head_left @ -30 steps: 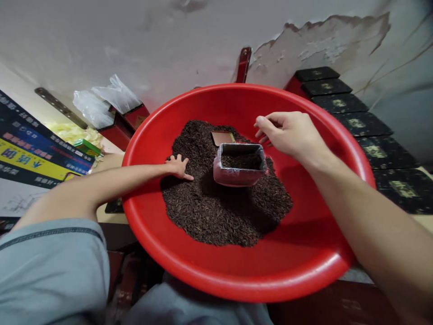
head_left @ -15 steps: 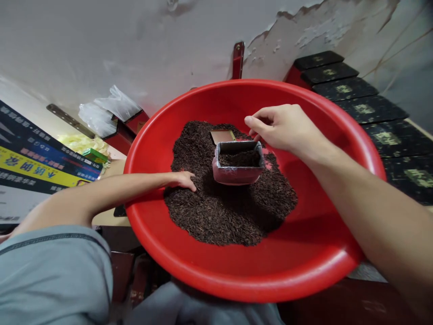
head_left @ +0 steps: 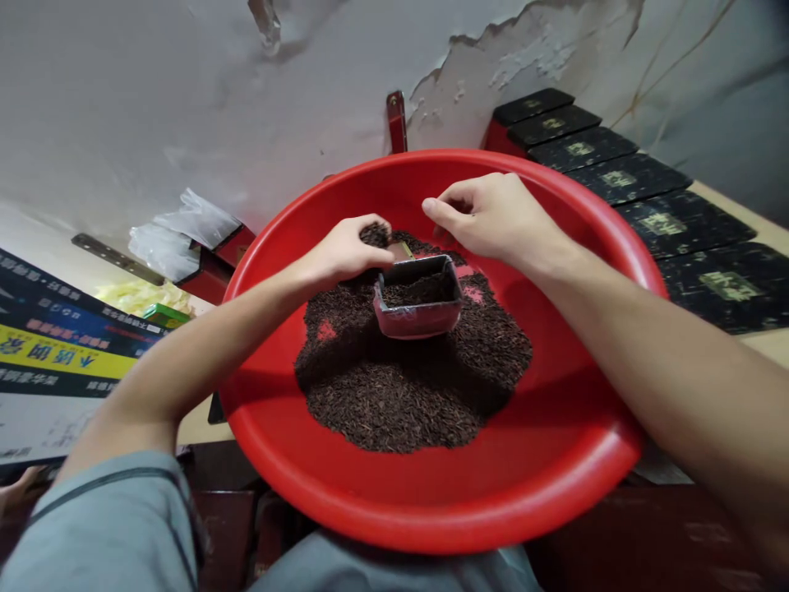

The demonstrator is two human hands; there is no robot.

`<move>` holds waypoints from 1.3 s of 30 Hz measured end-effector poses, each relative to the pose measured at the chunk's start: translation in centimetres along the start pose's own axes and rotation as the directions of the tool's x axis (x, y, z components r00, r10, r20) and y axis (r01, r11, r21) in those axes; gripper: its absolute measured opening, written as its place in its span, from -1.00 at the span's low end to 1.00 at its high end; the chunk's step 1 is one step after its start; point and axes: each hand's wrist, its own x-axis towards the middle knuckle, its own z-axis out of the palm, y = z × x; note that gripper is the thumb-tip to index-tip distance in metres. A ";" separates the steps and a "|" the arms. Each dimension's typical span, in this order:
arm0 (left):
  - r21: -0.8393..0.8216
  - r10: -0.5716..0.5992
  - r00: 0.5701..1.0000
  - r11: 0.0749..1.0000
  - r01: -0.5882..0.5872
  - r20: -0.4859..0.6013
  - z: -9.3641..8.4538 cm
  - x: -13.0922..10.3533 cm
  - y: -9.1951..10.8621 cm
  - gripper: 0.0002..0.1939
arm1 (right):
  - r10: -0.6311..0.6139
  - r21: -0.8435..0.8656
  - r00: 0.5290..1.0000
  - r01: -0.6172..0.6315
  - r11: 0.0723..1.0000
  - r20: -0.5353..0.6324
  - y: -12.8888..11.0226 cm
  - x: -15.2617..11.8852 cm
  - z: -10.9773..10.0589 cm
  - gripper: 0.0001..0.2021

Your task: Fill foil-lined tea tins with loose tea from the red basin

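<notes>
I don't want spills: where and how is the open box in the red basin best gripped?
Probably grip the open box by its two short side walls, just below the rim, coming from left and right. It sits mouth up, those walls face each other, and dark leaves lie inside, so a level squeeze should spill least. The left hand holds a handful of leaves.

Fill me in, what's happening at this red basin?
A person's left hand holds a handful of dark, dry, loose shreds beside the back left corner of a small rectangular reddish box with a shiny rim. The box holds similar shreds below its rim and sits inside a large round red plastic basin, amid a spread-out dark heap. The right hand hovers beyond the box's right side, loosely curled; whether it holds anything is unclear.
</notes>
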 end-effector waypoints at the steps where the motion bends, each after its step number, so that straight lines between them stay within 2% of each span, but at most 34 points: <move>1: -0.028 0.064 0.997 0.997 -0.065 -0.047 1.2 0.2 0.6 -0.68 | -0.008 0.003 1.000 0.008 1.000 -0.024 0.1 0.1 0.0 -0.65; 5: -0.130 0.230 0.950 0.957 -0.260 -0.210 6.5 0.9 0.9 -0.64 | -0.005 0.060 0.996 0.010 0.998 -0.087 0.8 0.5 -0.1 -0.62; 7: -0.168 0.264 0.933 0.936 -0.310 -0.245 8.2 1.2 0.4 -0.68 | 0.008 0.099 0.995 0.002 0.995 -0.102 1.2 0.7 -0.3 -0.59; 9: -0.187 0.275 0.926 0.926 -0.327 -0.258 9.1 1.2 0.1 -0.71 | 0.027 0.131 0.994 -0.013 0.991 -0.107 1.4 0.8 -0.6 -0.56; 16: -0.155 0.343 0.926 0.917 -0.367 -0.159 9.0 0.7 0.2 -0.79 | 0.077 0.133 0.995 -0.068 0.989 -0.059 1.4 0.8 -1.6 -0.43; 18: -0.132 0.367 0.922 0.915 -0.382 -0.123 8.8 0.7 0.3 -0.81 | 0.071 0.134 0.996 -0.062 0.989 -0.061 1.3 0.6 -1.7 -0.45; 20: -0.043 0.387 0.921 0.920 -0.389 -0.048 8.7 0.7 0.3 -0.80 | 0.057 0.148 0.996 -0.046 0.988 -0.067 1.1 0.5 -1.8 -0.51; 22: 0.140 0.381 0.921 0.910 -0.389 0.086 8.7 0.7 0.2 -0.70 | 0.043 0.169 0.997 -0.031 0.985 -0.070 1.0 0.3 -1.9 -0.57; 24: 0.343 0.323 0.922 0.859 -0.380 0.212 8.9 0.7 0.0 -0.50 | 0.039 0.190 0.996 -0.023 0.981 -0.079 0.9 0.2 -2.0 -0.61; 27: 0.516 0.265 0.923 0.769 -0.377 0.278 9.1 0.6 -0.2 -0.24 | 0.027 0.190 0.995 -0.009 0.982 -0.093 1.0 0.3 -1.9 -0.63; 29: 0.532 0.264 0.911 0.746 -0.401 0.316 8.6 0.6 -0.2 -0.15 | 0.024 0.137 0.998 -0.015 0.990 -0.064 1.2 0.5 -1.7 -0.62; 31: 0.496 0.239 0.902 0.770 -0.402 0.360 7.3 0.6 -0.2 -0.14 | 0.021 0.041 1.000 -0.022 0.999 0.015 1.8 0.9 -1.5 -0.63; 32: 0.476 0.216 0.908 0.794 -0.377 0.359 6.2 0.7 -0.2 -0.17 | 0.015 -0.014 0.997 -0.014 1.000 0.077 2.1 1.0 -1.3 -0.66; 34: 0.452 0.178 0.946 0.844 -0.288 0.271 3.7 0.9 -0.9 -0.29 | 0.005 -0.128 0.974 0.024 0.992 0.227 2.9 1.2 -1.0 -0.75; 37: 0.460 0.085 0.995 0.882 -0.102 0.058 0.3 1.3 -3.7 -0.35 | 0.059 -0.283 0.917 0.061 0.957 0.396 3.3 1.1 -0.6 -0.86; 39: 0.516 -0.089 0.993 0.856 0.040 0.071 -0.7 1.0 -6.7 -0.27 | 0.101 -0.340 0.921 0.037 0.940 0.377 2.8 0.8 -0.4 -0.89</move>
